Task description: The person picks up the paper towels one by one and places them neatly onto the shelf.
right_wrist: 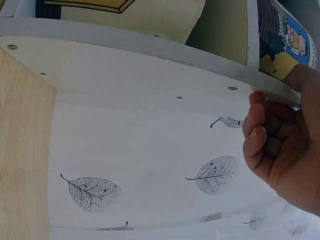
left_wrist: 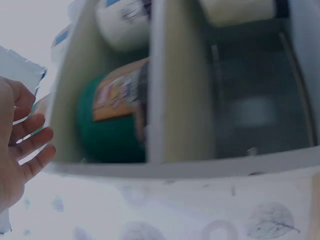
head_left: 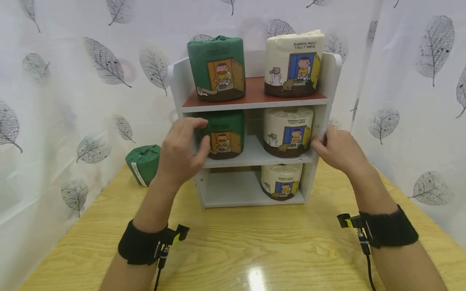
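A small white shelf unit (head_left: 255,160) with three levels stands on the table. My left hand (head_left: 182,151) is raised at its left side, thumb and fingers apart, in front of a green wrapped toilet roll (head_left: 230,127) on the middle level. In the left wrist view that hand's fingers (left_wrist: 36,145) are loosely bent with nothing between them. My right hand (head_left: 340,148) grips the right side panel (right_wrist: 210,70), thumb at the front edge and fingers curled behind. Next to its thumb sits a cream wrapped toilet roll (head_left: 287,135) on the middle level.
On the red top level stand another green roll (head_left: 218,52) and a cream roll (head_left: 284,46). A cream roll (head_left: 282,182) sits bottom right. Another green roll (head_left: 143,161) lies on the wooden table (head_left: 233,242) at left. Leaf-patterned curtains (head_left: 105,60) enclose the table.
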Demonstrator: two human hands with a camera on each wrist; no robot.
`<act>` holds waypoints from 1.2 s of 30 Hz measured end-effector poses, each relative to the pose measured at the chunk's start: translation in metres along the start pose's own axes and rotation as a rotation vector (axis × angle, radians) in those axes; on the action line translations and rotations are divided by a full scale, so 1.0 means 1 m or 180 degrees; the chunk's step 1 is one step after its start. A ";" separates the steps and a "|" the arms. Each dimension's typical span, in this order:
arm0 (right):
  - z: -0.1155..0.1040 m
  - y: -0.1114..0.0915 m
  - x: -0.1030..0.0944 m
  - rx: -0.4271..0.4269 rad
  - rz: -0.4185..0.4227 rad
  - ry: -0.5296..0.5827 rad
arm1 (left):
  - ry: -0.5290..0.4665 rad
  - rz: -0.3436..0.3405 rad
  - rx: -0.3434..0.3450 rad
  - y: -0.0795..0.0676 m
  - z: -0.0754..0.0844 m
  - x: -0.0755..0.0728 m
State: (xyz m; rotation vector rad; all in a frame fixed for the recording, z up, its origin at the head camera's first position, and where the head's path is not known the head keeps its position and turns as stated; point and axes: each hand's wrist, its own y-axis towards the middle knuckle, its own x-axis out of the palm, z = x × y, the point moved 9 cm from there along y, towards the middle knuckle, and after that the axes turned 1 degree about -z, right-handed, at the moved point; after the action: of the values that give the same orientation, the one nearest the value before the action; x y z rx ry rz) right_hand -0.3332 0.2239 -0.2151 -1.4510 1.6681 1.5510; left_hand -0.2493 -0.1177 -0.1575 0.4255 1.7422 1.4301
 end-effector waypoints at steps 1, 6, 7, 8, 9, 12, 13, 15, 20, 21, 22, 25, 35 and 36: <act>0.000 0.001 0.000 0.0002 -0.0018 -0.0002 | -0.0001 0.0082 -0.0017 0.001 -0.002 -0.008; 0.001 0.000 0.001 0.0083 -0.0147 0.0009 | 0.0131 0.0290 -0.0288 0.000 -0.029 -0.031; 0.002 0.000 0.002 0.0095 -0.0161 0.0017 | 0.0185 0.0269 -0.0399 -0.002 -0.038 -0.032; 0.002 0.000 0.003 0.0099 -0.0166 0.0023 | 0.0244 0.0237 -0.0523 -0.004 -0.046 -0.033; 0.002 -0.001 0.003 0.0090 -0.0158 0.0027 | 0.0344 0.0193 -0.0691 -0.007 -0.056 -0.033; 0.001 -0.001 0.002 0.0067 -0.0120 0.0034 | 0.0818 -0.0044 -0.1267 -0.017 -0.085 -0.033; 0.001 -0.001 0.002 0.0057 -0.0102 0.0032 | 0.1002 -0.0158 -0.1459 -0.021 -0.094 -0.033; 0.001 -0.001 0.001 0.0044 -0.0078 0.0028 | 0.1333 -0.0420 -0.1839 -0.031 -0.110 -0.031; 0.001 0.000 0.001 0.0053 -0.0067 0.0027 | 0.1580 -0.1152 -0.2492 -0.055 -0.142 -0.020; 0.002 0.001 0.002 0.0062 -0.0078 0.0029 | 0.1574 -0.1287 -0.2563 -0.061 -0.148 -0.016; 0.002 0.001 0.002 0.0073 -0.0090 0.0030 | 0.1574 -0.1414 -0.2615 -0.067 -0.155 -0.012; 0.003 0.001 0.004 0.0090 -0.0118 0.0037 | 0.1519 -0.1756 -0.2734 -0.090 -0.174 0.001; 0.000 0.001 0.001 -0.0056 0.0020 0.0023 | 0.1129 -0.2948 -0.3127 -0.158 -0.216 0.037; -0.001 0.001 0.000 -0.0068 0.0032 0.0020 | 0.1140 -0.3004 -0.3127 -0.161 -0.219 0.037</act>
State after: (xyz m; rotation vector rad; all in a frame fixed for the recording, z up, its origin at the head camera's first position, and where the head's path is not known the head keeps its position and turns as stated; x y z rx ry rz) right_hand -0.3337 0.2231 -0.2149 -1.4618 1.6698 1.5758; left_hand -0.4008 -0.2809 -0.3177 -1.0797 0.9867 1.4253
